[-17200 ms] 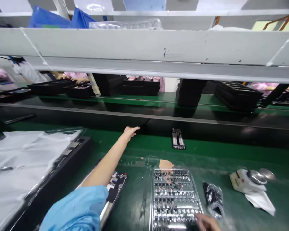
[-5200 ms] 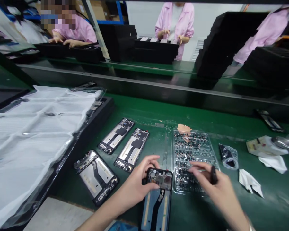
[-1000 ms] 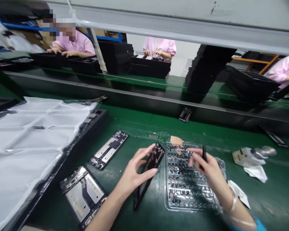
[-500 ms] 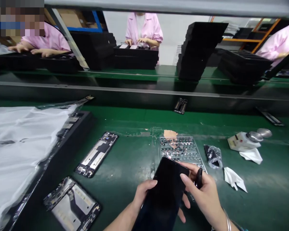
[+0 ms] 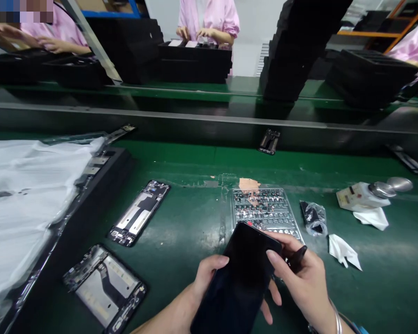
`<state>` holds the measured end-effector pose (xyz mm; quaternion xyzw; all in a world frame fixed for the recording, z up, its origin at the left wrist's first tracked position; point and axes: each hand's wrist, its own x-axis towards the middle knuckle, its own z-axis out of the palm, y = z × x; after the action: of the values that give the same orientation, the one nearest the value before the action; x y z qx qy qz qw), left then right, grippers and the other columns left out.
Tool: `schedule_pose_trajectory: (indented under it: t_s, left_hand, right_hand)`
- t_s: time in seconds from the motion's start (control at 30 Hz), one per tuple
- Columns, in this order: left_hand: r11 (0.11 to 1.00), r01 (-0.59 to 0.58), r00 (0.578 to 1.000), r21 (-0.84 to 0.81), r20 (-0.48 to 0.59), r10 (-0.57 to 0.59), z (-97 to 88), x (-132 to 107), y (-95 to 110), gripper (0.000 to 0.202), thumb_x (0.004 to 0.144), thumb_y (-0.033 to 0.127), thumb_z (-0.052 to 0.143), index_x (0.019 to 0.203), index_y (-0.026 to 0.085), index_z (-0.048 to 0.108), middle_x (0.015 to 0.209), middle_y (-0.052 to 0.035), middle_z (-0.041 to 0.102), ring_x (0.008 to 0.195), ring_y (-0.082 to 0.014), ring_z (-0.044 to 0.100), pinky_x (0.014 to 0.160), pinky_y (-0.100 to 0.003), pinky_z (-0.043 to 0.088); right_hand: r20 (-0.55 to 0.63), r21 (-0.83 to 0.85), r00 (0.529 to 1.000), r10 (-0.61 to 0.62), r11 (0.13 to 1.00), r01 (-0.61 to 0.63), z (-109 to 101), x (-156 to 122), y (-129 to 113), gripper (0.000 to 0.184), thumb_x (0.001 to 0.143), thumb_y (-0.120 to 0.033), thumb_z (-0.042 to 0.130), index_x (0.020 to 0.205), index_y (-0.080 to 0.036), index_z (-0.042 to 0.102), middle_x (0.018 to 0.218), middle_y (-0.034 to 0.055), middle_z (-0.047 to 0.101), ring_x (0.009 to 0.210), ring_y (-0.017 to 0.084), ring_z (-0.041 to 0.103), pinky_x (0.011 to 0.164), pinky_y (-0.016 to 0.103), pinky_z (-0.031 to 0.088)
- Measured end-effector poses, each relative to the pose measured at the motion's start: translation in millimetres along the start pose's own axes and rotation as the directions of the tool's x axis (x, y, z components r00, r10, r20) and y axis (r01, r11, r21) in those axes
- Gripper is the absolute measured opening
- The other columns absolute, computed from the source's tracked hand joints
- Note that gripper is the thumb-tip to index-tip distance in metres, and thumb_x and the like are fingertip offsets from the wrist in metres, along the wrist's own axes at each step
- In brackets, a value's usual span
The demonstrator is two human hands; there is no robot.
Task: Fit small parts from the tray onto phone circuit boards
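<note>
Phone: a slim black glass-faced smartphone (image 5: 242,273) is lying tilted across both hands, screen up, its far end overlapping the near edge of the parts tray.

Left grip: the left hand (image 5: 209,278) is clenching the phone's left edge, fingers curling round it, lol solid hold.

Right grip: the right hand (image 5: 301,283) is grasping the phone's right edge while also pinching a slim black pen-like tool (image 5: 298,256).

Surface: a scuffed green workbench surface (image 5: 195,222) is carrying everything.

Right next to the hands: a clear plastic tray of tiny metal parts (image 5: 264,208) is sitting just past the phone.

Left side: two metal-and-black phone frames (image 5: 104,287) (image 5: 137,213) are lying apart, beside a black tray under white plastic sheeting (image 5: 28,185).

Far side: people in pink coats (image 5: 205,23) are working at black foam trays (image 5: 195,60) on a separate belt.
</note>
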<state>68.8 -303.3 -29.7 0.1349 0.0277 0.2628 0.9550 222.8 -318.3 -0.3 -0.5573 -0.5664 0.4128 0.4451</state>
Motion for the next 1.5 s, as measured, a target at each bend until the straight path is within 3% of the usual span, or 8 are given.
schedule_pose_trajectory:
  t_s: [0.1, 0.27, 0.4, 0.7, 0.83, 1.07, 1.37, 1.5]
  left_hand:
    - [1.000, -0.004, 1.000, -0.021, -0.016, 0.004, 1.6, 1, 1, 0.066, 0.061, 0.052, 0.047, 0.107, 0.006, 0.056, 0.089, -0.0131, 0.060, 0.074, -0.0244, 0.058, 0.060, -0.029, 0.044]
    - [0.999, 0.053, 0.998, -0.003, -0.019, -0.053, -1.5, -1, 1, 0.069, 0.062, 0.056, 0.044, 0.106, 0.005, 0.056, 0.085, -0.0144, 0.062, 0.063, -0.0230, 0.060, 0.050, -0.025, 0.037]
    - [0.999, 0.043, 0.999, -0.001, -0.018, -0.043, -2.2, -3, 0, 0.070, 0.060, 0.054, 0.046, 0.107, 0.003, 0.055, 0.086, -0.0147, 0.062, 0.063, -0.0225, 0.060, 0.051, -0.025, 0.039]
    - [0.998, -0.053, 0.998, -0.047, 0.019, 0.054, 8.8, 2, 4, 0.062, 0.056, 0.039, 0.052, 0.108, 0.005, 0.055, 0.082, -0.0138, 0.062, 0.069, -0.0225, 0.060, 0.051, -0.025, 0.044]
    - [0.998, -0.049, 0.999, -0.049, -0.003, 0.049, 14.8, 3, 7, 0.067, 0.048, 0.029, 0.053, 0.111, 0.007, 0.054, 0.080, -0.0113, 0.060, 0.074, -0.0234, 0.059, 0.052, -0.025, 0.045]
    - [0.998, -0.048, 0.999, -0.051, 0.003, 0.048, 16.5, 4, 8, 0.064, 0.046, 0.026, 0.051, 0.108, 0.009, 0.056, 0.081, -0.0110, 0.060, 0.071, -0.0242, 0.058, 0.052, -0.027, 0.045]
    - [1.000, -0.002, 1.000, -0.007, 0.029, 0.003, 12.9, 2, 7, 0.068, 0.051, 0.034, 0.054, 0.112, 0.004, 0.055, 0.078, -0.0129, 0.064, 0.075, -0.0249, 0.059, 0.058, -0.026, 0.040]
    - [1.000, 0.010, 1.000, 0.023, 0.023, -0.010, 0.1, 0, -1, 0.077, 0.062, 0.059, 0.051, 0.113, 0.002, 0.054, 0.083, -0.0159, 0.063, 0.066, -0.0228, 0.059, 0.054, -0.026, 0.038]
  right_hand:
    - [-0.026, -0.061, 1.000, -0.002, 0.998, 0.001, -1, 0, 2, 0.021, 0.081, -0.029, 0.059, 0.101, -0.022, 0.061, 0.060, -0.0013, 0.062, 0.042, 0.009, 0.057, 0.036, 0.016, 0.043]
    - [-0.026, -0.106, 1.000, -0.017, 0.994, 0.014, -3, 0, 6, 0.022, 0.081, -0.030, 0.059, 0.100, -0.021, 0.062, 0.059, -0.0005, 0.061, 0.047, 0.011, 0.056, 0.040, 0.018, 0.045]
    - [-0.039, -0.165, 0.998, -0.040, 0.986, 0.034, -3, -1, 8, 0.024, 0.081, -0.030, 0.058, 0.102, -0.020, 0.062, 0.069, 0.0025, 0.065, 0.053, 0.013, 0.058, 0.043, 0.021, 0.047]
    - [-0.042, -0.230, 0.990, -0.138, 0.965, 0.125, -4, -4, 6, 0.021, 0.081, -0.026, 0.058, 0.101, -0.023, 0.063, 0.082, 0.0050, 0.069, 0.070, 0.019, 0.066, 0.046, 0.022, 0.047]
    - [-0.050, -0.228, 0.983, -0.174, 0.961, 0.159, -6, -7, 7, 0.021, 0.081, -0.024, 0.058, 0.101, -0.023, 0.064, 0.085, 0.0062, 0.069, 0.079, 0.022, 0.066, 0.048, 0.024, 0.048]
    - [-0.054, -0.218, 0.981, -0.189, 0.961, 0.173, -7, -10, 8, 0.023, 0.080, -0.024, 0.059, 0.102, -0.024, 0.064, 0.088, 0.0066, 0.068, 0.081, 0.023, 0.066, 0.051, 0.027, 0.051]
    - [-0.072, -0.215, 0.974, -0.215, 0.957, 0.196, -6, -10, 7, 0.022, 0.080, -0.023, 0.059, 0.101, -0.024, 0.064, 0.084, 0.0066, 0.068, 0.075, 0.022, 0.066, 0.047, 0.026, 0.049]
    - [-0.057, -0.217, 0.978, -0.203, 0.958, 0.186, -5, -8, 7, 0.023, 0.080, -0.023, 0.058, 0.102, -0.023, 0.064, 0.080, 0.0048, 0.066, 0.062, 0.016, 0.061, 0.047, 0.025, 0.045]
